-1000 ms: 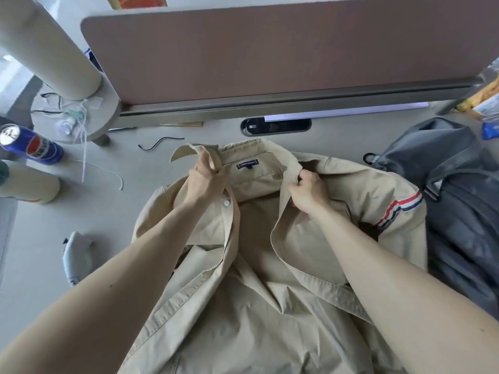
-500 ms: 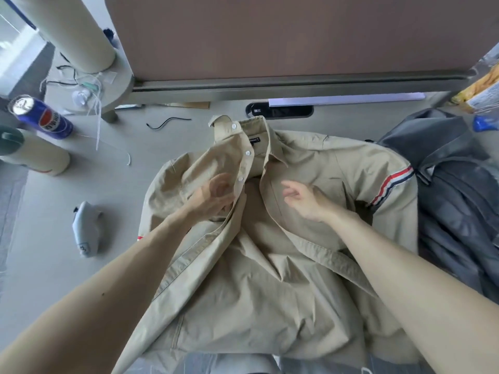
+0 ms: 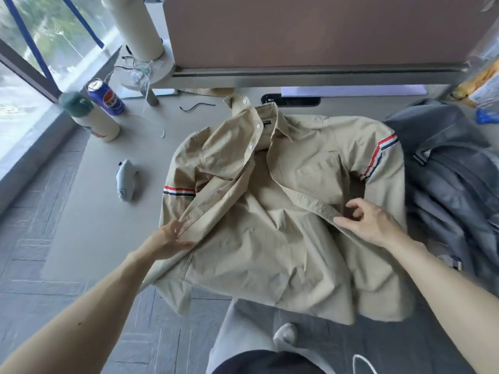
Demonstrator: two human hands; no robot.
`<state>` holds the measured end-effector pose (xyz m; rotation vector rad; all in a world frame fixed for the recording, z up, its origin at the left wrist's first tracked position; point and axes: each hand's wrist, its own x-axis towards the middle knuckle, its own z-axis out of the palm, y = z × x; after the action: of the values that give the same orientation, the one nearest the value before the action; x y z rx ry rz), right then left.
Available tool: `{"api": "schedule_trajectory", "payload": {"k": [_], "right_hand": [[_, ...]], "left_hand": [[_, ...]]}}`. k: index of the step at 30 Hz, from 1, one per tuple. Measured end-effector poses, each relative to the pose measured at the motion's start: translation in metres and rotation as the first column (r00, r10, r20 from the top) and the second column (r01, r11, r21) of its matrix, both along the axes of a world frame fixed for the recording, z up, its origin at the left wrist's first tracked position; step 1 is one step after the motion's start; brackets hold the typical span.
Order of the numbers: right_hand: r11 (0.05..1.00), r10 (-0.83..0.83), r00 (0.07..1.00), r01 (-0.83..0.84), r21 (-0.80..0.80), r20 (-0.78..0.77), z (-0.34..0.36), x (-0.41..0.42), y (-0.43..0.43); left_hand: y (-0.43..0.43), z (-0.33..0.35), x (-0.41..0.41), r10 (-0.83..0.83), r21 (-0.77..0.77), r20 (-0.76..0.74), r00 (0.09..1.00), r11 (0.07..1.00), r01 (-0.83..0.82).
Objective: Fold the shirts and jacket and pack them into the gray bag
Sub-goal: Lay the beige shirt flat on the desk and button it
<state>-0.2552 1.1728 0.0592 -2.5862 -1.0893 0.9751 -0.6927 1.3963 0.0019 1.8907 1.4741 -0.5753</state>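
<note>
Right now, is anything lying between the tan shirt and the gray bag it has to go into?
Nothing visible does. The tan shirt lies spread open, its striped sleeve right beside the gray bag, with no object between them.

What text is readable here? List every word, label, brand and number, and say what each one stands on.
"3": inside a circle on the small gray object left of the tan shirt.
Logo on the blue can: red, white and blue, lettering too blurred to read.
Print on the navy collar label of the shirt: too small to read.
Print on the yellow packet at far right: blurred, unreadable.
</note>
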Motion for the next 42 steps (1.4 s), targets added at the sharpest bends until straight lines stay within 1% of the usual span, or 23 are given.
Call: {"api": "schedule_trajectory", "payload": {"k": [1,3,5,8,10,13,15,18,20,23,27,30,32,35,37,39,41,42], "right_hand": [[0.999,0.005,1.000,-0.005,-0.038,-0.008,-0.002,-0.001,-0.013],[0.993,0.029,0.999,-0.031,-0.118,-0.015,-0.008,-0.004,-0.036],[0.986,0.053,0.999,-0.054,-0.156,-0.011,-0.015,-0.008,-0.054],[0.993,0.030,0.999,-0.028,-0.118,0.014,-0.021,-0.019,-0.072],[0.997,0.020,0.999,-0.016,-0.081,0.051,-0.022,-0.029,-0.080],[0.999,0.020,0.996,-0.017,-0.036,0.091,-0.017,-0.044,-0.087],[1.000,0.008,0.996,-0.009,0.002,0.086,-0.013,-0.052,-0.091],[0.997,-0.012,0.997,0.006,0.076,0.079,-0.005,-0.066,-0.096],[0.993,-0.027,0.997,0.019,0.116,0.072,-0.001,-0.074,-0.099],[0.978,-0.046,0.998,0.037,0.207,0.041,0.006,-0.090,-0.103],[0.947,-0.026,0.999,0.014,0.322,0.034,0.019,-0.113,-0.107],[0.897,-0.013,0.999,-0.010,0.442,0.050,0.029,-0.132,-0.108],[0.867,0.009,0.998,-0.036,0.497,0.057,0.035,-0.144,-0.110],[0.859,0.069,0.993,-0.109,0.500,0.098,0.040,-0.162,-0.117],[0.854,0.139,0.984,-0.174,0.489,0.108,0.036,-0.174,-0.122],[0.874,0.201,0.975,-0.222,0.431,0.095,0.024,-0.186,-0.126],[0.905,0.247,0.969,-0.238,0.352,0.020,0.012,-0.194,-0.130],[0.919,0.273,0.961,-0.250,0.305,-0.036,0.006,-0.197,-0.132]], "left_hand": [[-0.006,-0.002,-0.005,0.025,0.021,-0.021,0.999,0.999,-0.024],[-0.012,-0.008,-0.015,0.091,0.118,-0.065,0.994,0.990,-0.083],[-0.015,-0.010,-0.025,0.146,0.174,-0.093,0.985,0.976,-0.128],[-0.029,-0.006,-0.033,0.179,0.150,-0.116,0.977,0.976,-0.161],[-0.038,-0.006,-0.037,0.170,0.200,-0.087,0.982,0.968,-0.150],[-0.054,-0.008,-0.042,0.031,0.300,-0.032,0.999,0.954,-0.020],[-0.068,-0.001,-0.041,0.049,0.362,0.041,0.998,0.930,-0.060],[-0.091,0.017,-0.032,0.100,0.482,0.059,0.993,0.868,-0.117],[-0.101,0.026,-0.030,0.130,0.506,0.094,0.987,0.848,-0.160],[-0.114,0.039,-0.028,0.139,0.426,0.131,0.982,0.886,-0.182],[-0.139,0.063,-0.015,0.113,0.318,0.309,0.944,0.923,-0.215],[-0.163,0.080,0.009,0.020,0.282,0.378,0.926,0.950,-0.136],[-0.180,0.087,0.024,-0.014,0.251,0.430,0.903,0.962,-0.105],[-0.201,0.088,0.041,0.050,0.131,0.533,0.844,0.981,-0.140],[-0.218,0.080,0.050,0.072,0.034,0.568,0.820,0.993,-0.111],[-0.234,0.066,0.057,0.046,-0.026,0.553,0.832,0.999,-0.038],[-0.247,0.050,0.060,0.010,-0.057,0.516,0.857,0.998,0.022],[-0.251,0.042,0.059,0.011,-0.099,0.508,0.861,0.994,0.046]]}}
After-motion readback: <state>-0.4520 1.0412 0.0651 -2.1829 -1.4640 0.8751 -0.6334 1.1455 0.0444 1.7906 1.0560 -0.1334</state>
